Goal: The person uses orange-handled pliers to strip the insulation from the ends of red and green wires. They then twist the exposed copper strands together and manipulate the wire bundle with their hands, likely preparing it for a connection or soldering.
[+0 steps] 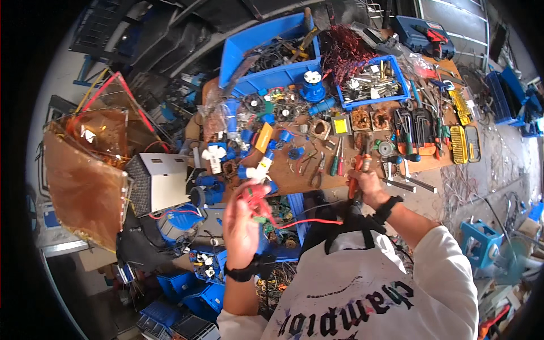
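Note:
My left hand [240,229] is closed round a small tangle of red wire [259,203], with bits of green in it, raised at the near edge of the wooden workbench [416,165]. A loose length of the wire trails right across my lap. At the same edge, further right, my right hand [371,190] grips an orange-handled tool [353,187]; its exact kind I cannot make out. Pliers [319,175] and screwdrivers [337,161] lie on the bench between my hands. White and blue plastic parts [215,158] are nearest my left hand.
At the back of the bench stand a large blue bin [275,76] of parts, a blue tray [343,102] of metal pieces, and a heap of dark red wire [345,51]. Hand tools [419,127] lie at right. Blue crates [207,300] stand on the floor at lower left.

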Available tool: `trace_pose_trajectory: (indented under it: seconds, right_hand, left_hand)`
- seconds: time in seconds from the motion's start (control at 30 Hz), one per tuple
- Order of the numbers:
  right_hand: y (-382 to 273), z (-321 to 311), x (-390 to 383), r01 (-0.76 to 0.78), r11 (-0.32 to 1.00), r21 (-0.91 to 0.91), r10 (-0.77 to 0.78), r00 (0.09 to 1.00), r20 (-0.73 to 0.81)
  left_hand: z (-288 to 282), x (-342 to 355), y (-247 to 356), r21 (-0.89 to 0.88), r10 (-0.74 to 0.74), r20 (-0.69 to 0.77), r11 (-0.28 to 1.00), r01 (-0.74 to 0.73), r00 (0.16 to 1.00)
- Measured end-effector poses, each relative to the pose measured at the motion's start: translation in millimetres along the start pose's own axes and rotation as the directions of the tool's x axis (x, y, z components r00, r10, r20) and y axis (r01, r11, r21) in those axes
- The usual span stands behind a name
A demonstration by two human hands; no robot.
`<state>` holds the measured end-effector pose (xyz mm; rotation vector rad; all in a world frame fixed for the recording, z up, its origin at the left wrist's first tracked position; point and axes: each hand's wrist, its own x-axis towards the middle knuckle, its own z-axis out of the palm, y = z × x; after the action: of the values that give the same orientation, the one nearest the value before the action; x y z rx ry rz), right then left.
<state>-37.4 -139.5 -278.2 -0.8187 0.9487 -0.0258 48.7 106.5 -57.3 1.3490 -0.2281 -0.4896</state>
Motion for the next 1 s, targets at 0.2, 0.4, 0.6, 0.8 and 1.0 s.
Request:
trace_pose_trajectory:
  seconds: [0.2,0.4,0.6,0.8,1.0]
  right_hand:
    - [59,20,65,-0.226,0.968,0.111,0.244,0.951,-0.191]
    - [101,31,125,-0.213,0.974,0.078,0.227,0.937,-0.265]
    - [129,40,159,-0.089,0.996,0.021,0.091,0.956,-0.280]
    - [138,43,178,-0.023,1.000,-0.017,0.017,0.962,-0.274]
    - [145,49,190,0.041,0.994,-0.105,-0.073,0.944,-0.321]
  left_hand:
    - [-76,-2,-20,-0.016,-0.139,-0.147,0.990,0.138,0.979]
    - [-145,8,-37,-0.059,-0.252,-0.277,0.968,0.245,0.927]
    - [-194,24,-49,-0.034,-0.310,-0.298,0.949,0.314,0.903]
    - [-212,38,-53,-0.080,-0.344,-0.373,0.937,0.340,0.862]
    - [-218,48,-58,-0.061,-0.370,-0.368,0.925,0.375,0.853]
